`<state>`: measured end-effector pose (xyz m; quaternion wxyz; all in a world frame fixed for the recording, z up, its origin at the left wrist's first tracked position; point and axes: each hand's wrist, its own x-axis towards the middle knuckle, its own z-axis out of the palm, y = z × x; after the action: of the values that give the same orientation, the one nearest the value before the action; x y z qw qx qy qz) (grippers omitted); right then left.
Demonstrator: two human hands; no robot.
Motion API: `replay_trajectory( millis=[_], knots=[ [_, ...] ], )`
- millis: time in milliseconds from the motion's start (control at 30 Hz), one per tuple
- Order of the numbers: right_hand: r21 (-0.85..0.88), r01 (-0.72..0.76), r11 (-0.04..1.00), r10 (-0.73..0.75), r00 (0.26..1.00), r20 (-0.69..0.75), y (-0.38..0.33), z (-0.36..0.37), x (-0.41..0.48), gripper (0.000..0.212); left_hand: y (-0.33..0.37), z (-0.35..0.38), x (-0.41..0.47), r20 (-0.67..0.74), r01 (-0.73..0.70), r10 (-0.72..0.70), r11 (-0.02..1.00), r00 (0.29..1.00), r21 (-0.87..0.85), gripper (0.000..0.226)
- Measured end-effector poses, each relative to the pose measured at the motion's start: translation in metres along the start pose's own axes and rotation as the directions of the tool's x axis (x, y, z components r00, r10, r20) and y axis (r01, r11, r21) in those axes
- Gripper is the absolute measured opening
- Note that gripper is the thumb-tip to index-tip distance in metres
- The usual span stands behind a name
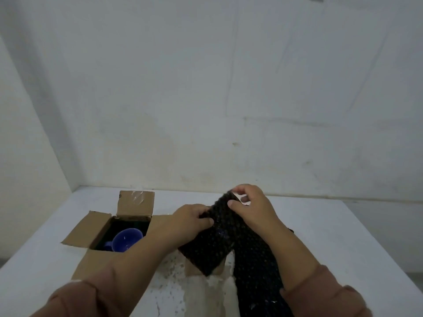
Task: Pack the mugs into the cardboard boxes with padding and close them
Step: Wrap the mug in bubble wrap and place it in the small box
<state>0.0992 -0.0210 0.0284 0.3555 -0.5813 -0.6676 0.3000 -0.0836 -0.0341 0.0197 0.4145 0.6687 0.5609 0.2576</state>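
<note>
An open cardboard box (pixel 96 227) stands on the white table at the left, all flaps spread out. A blue mug (pixel 127 239) lies inside it on dark lining. Right of the box, both hands hold a strip of black bubble-wrap padding (pixel 219 234) above the table. My left hand (pixel 192 219) pinches its left edge. My right hand (pixel 249 202) grips the upper end, where a white bit shows between the fingers. A second band of the padding (pixel 254 266) trails down toward me. A brown cardboard piece (pixel 190 268) peeks out beneath the padding.
The white table (pixel 320 236) is speckled and worn near the front centre. It butts against a pale wall at the back and another on the left. Bare table surface lies to the right of my hands.
</note>
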Motion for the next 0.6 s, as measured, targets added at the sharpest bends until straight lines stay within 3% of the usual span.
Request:
replay_trajectory(
  millis=[67, 133, 200, 267, 367, 467, 533, 600],
  knots=[
    [0.274, -0.261, 0.926, 0.222, 0.961, 0.166, 0.008, 0.006, -0.003, 0.051, -0.004, 0.002, 0.0, -0.022, 0.129, -0.148, 0.919, 0.989, -0.373, 0.01],
    [0.433, -0.421, 0.797, 0.252, 0.884, 0.395, 0.023, 0.018, -0.009, 0.051, -0.013, 0.005, 0.001, 0.03, 0.198, -0.229, 0.761, 0.973, -0.618, 0.01],
    [0.582, -0.464, 0.668, 0.21, 0.867, 0.452, 0.028, 0.028, -0.014, 0.037, -0.022, 0.005, 0.001, 0.053, 0.21, -0.242, 0.692, 0.969, -0.69, 0.013],
    [0.654, -0.427, 0.625, 0.197, 0.896, 0.398, 0.03, 0.031, -0.015, 0.032, -0.028, 0.004, 0.0, 0.094, 0.226, -0.23, 0.661, 0.969, -0.715, 0.019],
    [0.582, -0.374, 0.722, 0.202, 0.918, 0.341, 0.032, 0.03, -0.012, 0.037, -0.038, -0.001, -0.003, 0.139, 0.239, -0.203, 0.636, 0.969, -0.734, 0.029],
    [0.397, -0.273, 0.876, 0.157, 0.94, 0.302, 0.033, 0.027, -0.006, 0.047, -0.047, -0.007, -0.002, 0.166, 0.245, -0.187, 0.582, 0.968, -0.775, 0.033],
    [0.34, -0.221, 0.914, 0.117, 0.947, 0.301, 0.031, 0.025, 0.0, 0.041, -0.048, -0.008, 0.002, 0.209, 0.271, -0.173, 0.583, 0.962, -0.766, 0.022],
    [0.357, -0.194, 0.914, 0.089, 0.953, 0.29, 0.029, 0.026, 0.006, 0.023, -0.047, -0.01, 0.01, 0.223, 0.289, -0.185, 0.661, 0.957, -0.693, 0.027]
  ],
)
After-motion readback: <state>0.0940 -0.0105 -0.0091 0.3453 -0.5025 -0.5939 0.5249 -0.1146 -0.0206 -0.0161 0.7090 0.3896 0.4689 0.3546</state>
